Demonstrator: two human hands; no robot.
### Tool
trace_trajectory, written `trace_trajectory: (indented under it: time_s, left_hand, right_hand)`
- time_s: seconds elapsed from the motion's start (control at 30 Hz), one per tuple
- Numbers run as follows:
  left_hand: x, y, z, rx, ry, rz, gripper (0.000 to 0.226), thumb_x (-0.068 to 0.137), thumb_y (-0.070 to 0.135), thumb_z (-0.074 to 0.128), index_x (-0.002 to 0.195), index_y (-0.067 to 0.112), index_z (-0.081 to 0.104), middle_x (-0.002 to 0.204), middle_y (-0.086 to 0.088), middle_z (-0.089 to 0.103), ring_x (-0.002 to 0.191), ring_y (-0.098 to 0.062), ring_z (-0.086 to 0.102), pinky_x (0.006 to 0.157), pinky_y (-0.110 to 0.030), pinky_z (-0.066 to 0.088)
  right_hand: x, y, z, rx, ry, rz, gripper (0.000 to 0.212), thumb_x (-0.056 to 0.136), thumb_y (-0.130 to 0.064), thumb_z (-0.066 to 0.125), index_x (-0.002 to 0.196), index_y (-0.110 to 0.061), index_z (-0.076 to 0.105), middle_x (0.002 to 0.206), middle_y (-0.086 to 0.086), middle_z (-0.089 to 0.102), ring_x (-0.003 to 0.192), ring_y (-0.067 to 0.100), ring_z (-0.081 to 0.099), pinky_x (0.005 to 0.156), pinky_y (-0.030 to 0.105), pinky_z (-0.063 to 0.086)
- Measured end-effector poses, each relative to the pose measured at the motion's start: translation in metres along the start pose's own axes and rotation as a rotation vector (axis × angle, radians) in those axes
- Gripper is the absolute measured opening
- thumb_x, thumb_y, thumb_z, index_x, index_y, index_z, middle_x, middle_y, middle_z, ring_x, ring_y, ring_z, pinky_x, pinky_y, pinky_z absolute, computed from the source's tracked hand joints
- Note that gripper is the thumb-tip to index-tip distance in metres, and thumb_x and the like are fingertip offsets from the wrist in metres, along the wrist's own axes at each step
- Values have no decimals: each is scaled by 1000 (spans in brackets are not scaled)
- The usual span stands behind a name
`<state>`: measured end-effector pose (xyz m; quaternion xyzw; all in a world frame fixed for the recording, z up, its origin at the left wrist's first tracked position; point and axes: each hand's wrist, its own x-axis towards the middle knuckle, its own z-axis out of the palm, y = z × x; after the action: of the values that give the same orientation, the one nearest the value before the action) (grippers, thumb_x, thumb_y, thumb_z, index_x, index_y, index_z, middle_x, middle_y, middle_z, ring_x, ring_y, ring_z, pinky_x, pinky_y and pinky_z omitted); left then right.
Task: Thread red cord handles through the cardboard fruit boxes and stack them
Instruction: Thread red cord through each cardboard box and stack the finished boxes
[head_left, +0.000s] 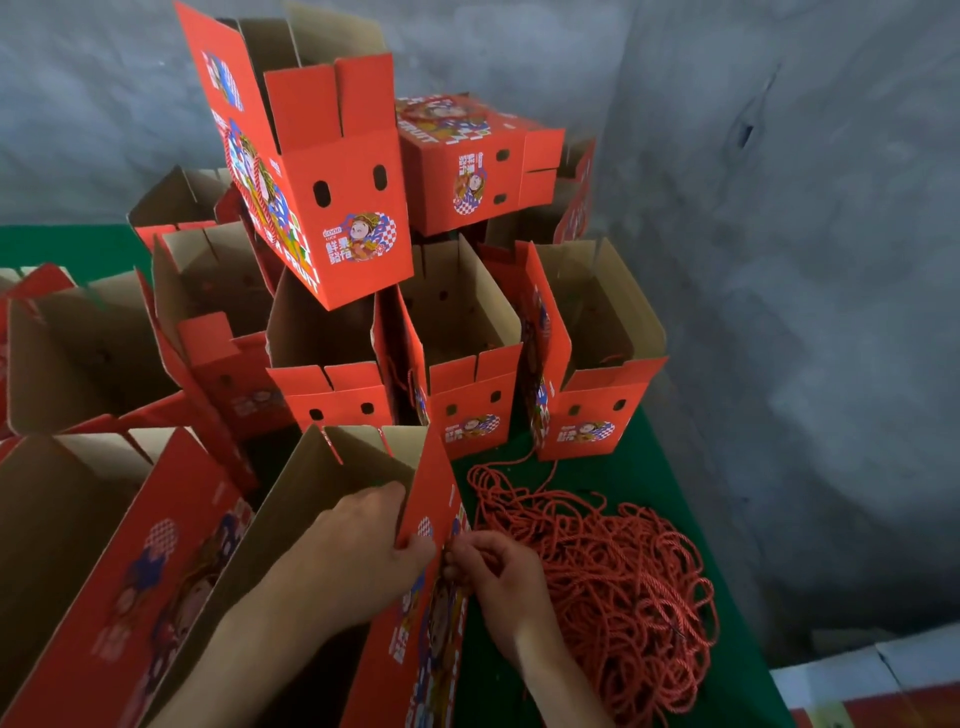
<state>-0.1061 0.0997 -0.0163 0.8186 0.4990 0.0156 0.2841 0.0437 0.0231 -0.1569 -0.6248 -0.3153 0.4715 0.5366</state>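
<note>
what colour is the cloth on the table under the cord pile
Dark green tablecloth, best seen in the head view beside the tangled red cord pile.

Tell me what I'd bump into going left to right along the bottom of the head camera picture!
Open red cardboard box lying at the left → left hand gripping the red box being threaded → right hand pinching at that box's side → tangled pile of red cord on the green table.

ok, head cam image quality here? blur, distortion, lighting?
Head view: strong wide-angle bend, the stacked boxes lean outward; soft overall, prints on the near box smeared; left hand and right hand slightly blurred; light dim and even, no glare, cord pile fairly legible.
</note>
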Motion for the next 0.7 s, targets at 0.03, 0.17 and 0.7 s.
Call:
trace_trajectory:
  time_s: [0.03,0.17,0.7]
  left_hand:
    - [3,-2,2,-57,-27,-3,17,92,44,59,87,32,49,86,7,65,72,-9,67,58,-19,51]
    - [12,-9,11,-350,-160,25,17,96,41,57,107,32,48,95,4,71,80,-9,74,64,-26,60]
    - [24,-28,25,-654,-482,-70,51,87,62,42,132,38,48,116,8,73,105,-18,73,91,-43,60]
  right_hand:
    - [0,1,0,41,13,19,14,99,-21,69,90,-19,79,89,6,78,83,21,74,76,30,58]
    - [1,0,4,184,24,78,15,99,-16,69,93,-6,79,82,10,75,75,18,69,73,29,55]
    - [-1,-1,1,352,25,189,27,97,-5,51,85,-1,76,80,13,63,68,21,60,66,32,51]
